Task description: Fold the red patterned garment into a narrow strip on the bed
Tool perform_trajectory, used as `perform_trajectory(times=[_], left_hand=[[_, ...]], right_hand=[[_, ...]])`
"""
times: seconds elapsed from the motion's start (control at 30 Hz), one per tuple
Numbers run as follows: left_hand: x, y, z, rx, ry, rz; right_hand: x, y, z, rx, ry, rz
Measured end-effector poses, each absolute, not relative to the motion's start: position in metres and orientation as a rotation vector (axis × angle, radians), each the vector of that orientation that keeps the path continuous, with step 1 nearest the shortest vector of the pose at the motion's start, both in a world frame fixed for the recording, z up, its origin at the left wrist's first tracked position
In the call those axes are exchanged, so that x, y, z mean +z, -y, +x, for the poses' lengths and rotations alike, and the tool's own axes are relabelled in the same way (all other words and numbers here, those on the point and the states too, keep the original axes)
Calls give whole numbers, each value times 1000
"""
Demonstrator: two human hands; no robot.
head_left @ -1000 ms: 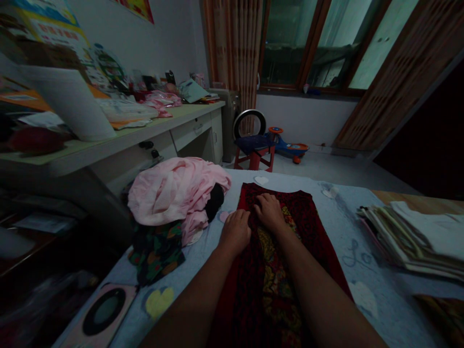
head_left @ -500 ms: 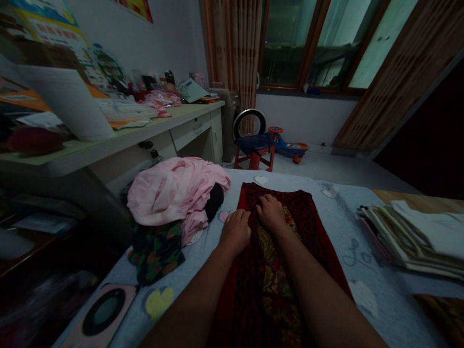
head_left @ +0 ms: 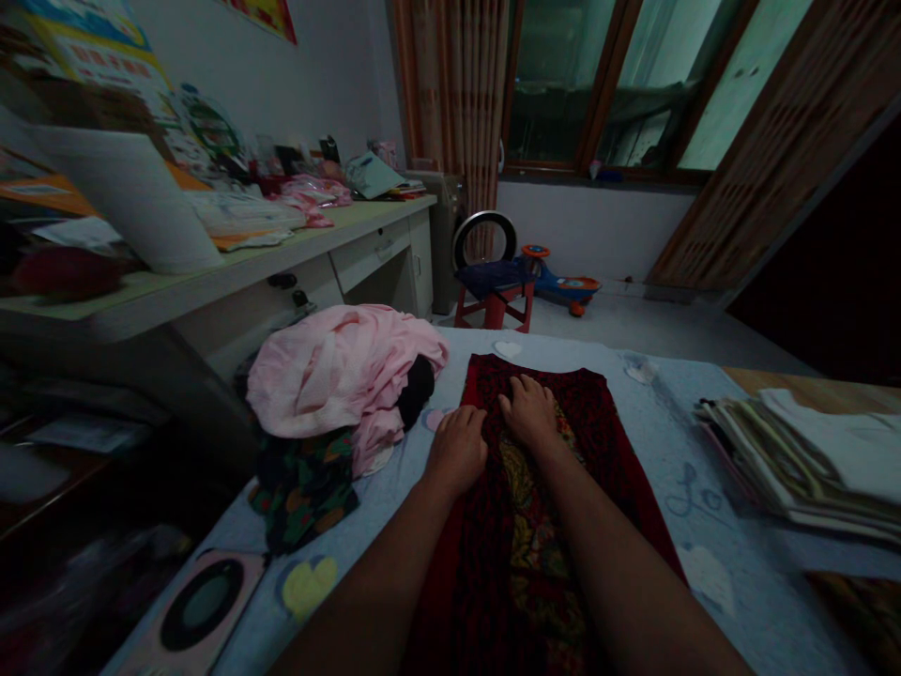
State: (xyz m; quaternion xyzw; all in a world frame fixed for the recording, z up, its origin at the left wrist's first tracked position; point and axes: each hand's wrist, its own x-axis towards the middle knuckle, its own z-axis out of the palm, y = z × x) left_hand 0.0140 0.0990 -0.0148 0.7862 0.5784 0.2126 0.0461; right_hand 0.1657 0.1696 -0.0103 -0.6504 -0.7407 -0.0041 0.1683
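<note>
- Your left hand [head_left: 457, 451] lies flat on the near-left part of a dark red patterned garment [head_left: 539, 554], fingers together, released, grasping nothing.
- Your right hand [head_left: 529, 411] rests palm-down just beside it, higher on the same cloth, its fingers slightly spread and unclenched.
- The garment, with a yellow-and-red panel down its middle, lies spread lengthwise under your forearms on a pale blue bedsheet [head_left: 654, 441] printed with hearts and looped lettering.
- To your left, a heaped pink cloth [head_left: 338, 371] sits on a dark floral garment [head_left: 302, 488], a black item [head_left: 417, 392] tucked against the heap, just beside the red garment's edge.
- To your right, a stack of folded clothes [head_left: 795, 460] sits on the sheet, well apart from your hands.
- Near the bed's lower left corner lies a pink object with a dark ring [head_left: 201, 606]; what it is cannot be made out in the dim light.
- Beyond the bed, a cream desk with drawers [head_left: 373, 253] carries papers and pink packets, and a red stool [head_left: 495, 310] stands by a blue ride-on toy [head_left: 559, 286] under a curtained window [head_left: 563, 84].
</note>
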Motion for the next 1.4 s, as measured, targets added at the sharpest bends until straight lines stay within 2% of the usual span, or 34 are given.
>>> perform_trajectory(times=[0.23, 0.6, 1.1, 1.27, 1.4], left_hand=[[-13, -99, 14, 628, -1767, 2383], [-11, -98, 14, 654, -1755, 2400], [-12, -99, 14, 638, -1761, 2402], [-10, -98, 15, 619, -1770, 2380], [-9, -98, 14, 627, -1754, 2384]], right_hand=[[-19, -176, 165, 136, 2376, -1483], [-13, -173, 160, 165, 2521, -1622], [-14, -171, 159, 110, 2367, -1764], [-15, -175, 164, 66, 2303, -1568], [-18, -177, 164, 157, 2413, -1420]])
